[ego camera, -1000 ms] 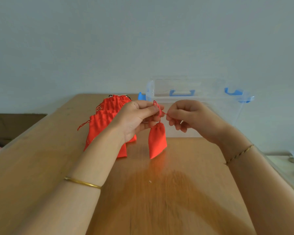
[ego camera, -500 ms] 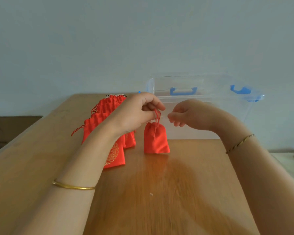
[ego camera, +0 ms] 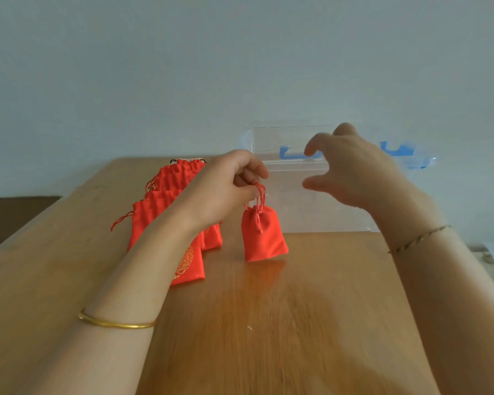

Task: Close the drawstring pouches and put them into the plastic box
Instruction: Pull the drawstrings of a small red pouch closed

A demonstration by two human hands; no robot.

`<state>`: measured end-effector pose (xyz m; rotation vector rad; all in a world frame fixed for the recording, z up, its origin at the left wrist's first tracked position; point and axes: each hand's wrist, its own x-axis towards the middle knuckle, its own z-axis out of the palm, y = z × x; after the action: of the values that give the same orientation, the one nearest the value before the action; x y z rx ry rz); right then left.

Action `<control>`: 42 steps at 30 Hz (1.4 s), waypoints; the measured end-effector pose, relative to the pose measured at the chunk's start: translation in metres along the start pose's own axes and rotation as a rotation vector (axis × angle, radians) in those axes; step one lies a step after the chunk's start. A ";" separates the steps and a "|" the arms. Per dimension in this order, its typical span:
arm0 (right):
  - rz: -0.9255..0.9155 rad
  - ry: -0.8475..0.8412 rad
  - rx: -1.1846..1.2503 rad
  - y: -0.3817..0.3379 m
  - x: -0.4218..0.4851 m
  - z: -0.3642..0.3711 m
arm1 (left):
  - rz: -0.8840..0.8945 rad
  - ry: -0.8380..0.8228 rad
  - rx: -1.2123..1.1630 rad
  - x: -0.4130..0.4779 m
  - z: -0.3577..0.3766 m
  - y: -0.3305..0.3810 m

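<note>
A wooden table point(ego camera: 268, 323) is filling the near field, and both forearms are reaching across it from the near edge. The left wrist is wearing a gold bangle point(ego camera: 117, 323), and the right wrist is wearing a thin twisted bracelet point(ego camera: 417, 239). Left of centre, a row of red pouches point(ego camera: 166, 206) is standing on the table and running away toward the far edge. The nearest pouch point(ego camera: 187, 263) is showing a gold emblem and is partly hidden behind the left forearm. Just right of that row, a small red pouch point(ego camera: 264, 235) is hanging upright with its neck gathered shut. Whether its bottom is touching the table or hanging just above it cannot be told. The left hand point(ego camera: 226, 189) is holding this pouch from above, with thumb and curled fingers pinching the loop of the red drawstring point(ego camera: 260, 201). The right hand point(ego camera: 351, 166) is hovering farther off and to the right, gripping nothing, with its fingers spread wide and loosely bent; it is blurred. Behind both hands, the clear plastic box point(ego camera: 297, 201) is sitting at the far edge of the table with blue latches point(ego camera: 293, 153) along its rim. The small pouch is sitting outside the box, near its front wall. A plain pale wall point(ego camera: 183, 67) is closing the scene behind.
</note>
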<state>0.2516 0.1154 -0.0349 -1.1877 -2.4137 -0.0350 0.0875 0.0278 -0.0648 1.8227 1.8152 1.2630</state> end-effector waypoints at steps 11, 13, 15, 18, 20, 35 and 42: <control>-0.040 0.109 0.060 0.006 0.011 0.022 | 0.036 -0.010 -0.013 0.002 0.007 -0.005; -0.043 0.113 0.080 0.006 0.011 0.022 | 0.043 -0.017 -0.010 0.001 0.007 -0.005; -0.041 0.188 0.179 0.002 0.008 0.021 | 0.053 -0.019 -0.003 0.001 0.008 -0.004; -0.100 0.313 0.354 -0.008 -0.001 0.021 | 0.079 0.005 0.006 -0.004 0.008 -0.001; -0.112 0.187 0.507 -0.013 -0.008 0.028 | 0.107 0.024 0.013 -0.009 0.009 0.000; 0.092 -0.638 1.488 -0.006 -0.031 0.066 | 0.371 0.282 0.212 -0.020 0.027 -0.013; 0.119 -0.489 1.490 -0.005 -0.031 0.065 | 0.311 0.350 0.139 -0.028 0.028 -0.019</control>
<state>0.2397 0.1030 -0.1052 -0.5525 -1.7722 1.8574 0.0990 0.0162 -0.1053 2.1345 1.8810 1.6982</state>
